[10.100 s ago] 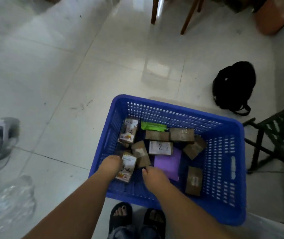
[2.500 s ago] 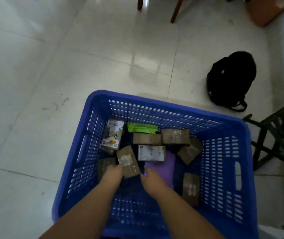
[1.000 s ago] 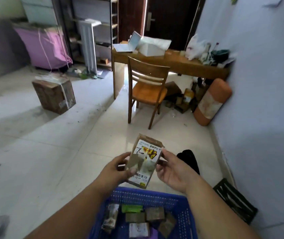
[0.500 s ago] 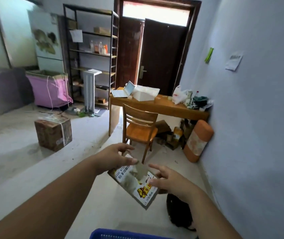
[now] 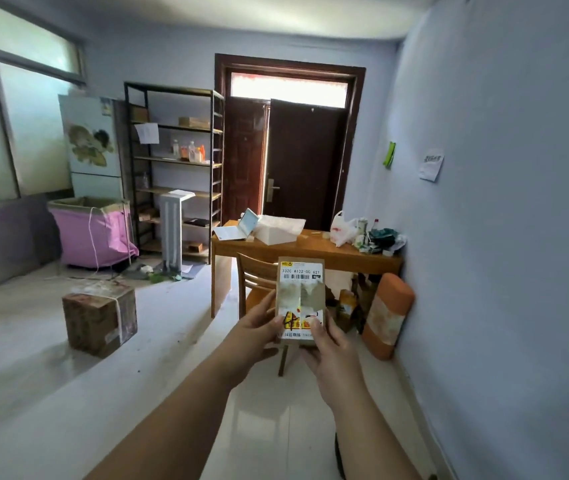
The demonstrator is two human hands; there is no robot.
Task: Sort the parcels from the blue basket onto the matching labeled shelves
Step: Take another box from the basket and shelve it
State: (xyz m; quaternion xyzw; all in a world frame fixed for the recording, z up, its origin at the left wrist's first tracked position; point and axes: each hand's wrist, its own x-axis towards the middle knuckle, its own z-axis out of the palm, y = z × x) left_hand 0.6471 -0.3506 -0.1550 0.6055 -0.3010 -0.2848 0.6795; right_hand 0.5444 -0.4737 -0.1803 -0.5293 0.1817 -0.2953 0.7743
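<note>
The left hand [image 5: 259, 327] and right hand [image 5: 331, 344] both hold one parcel [image 5: 299, 299] up in front, label facing the person. It is not on a shelf yet, so the sorting looks only just begun. The shelves [image 5: 175, 168] stand far on the left. The floor between is mostly open, with a box [image 5: 99, 317] at the left and a chair [image 5: 255, 289] close ahead.

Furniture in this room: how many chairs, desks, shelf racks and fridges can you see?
Chairs: 1
Desks: 1
Shelf racks: 1
Fridges: 1
Total: 4
</note>
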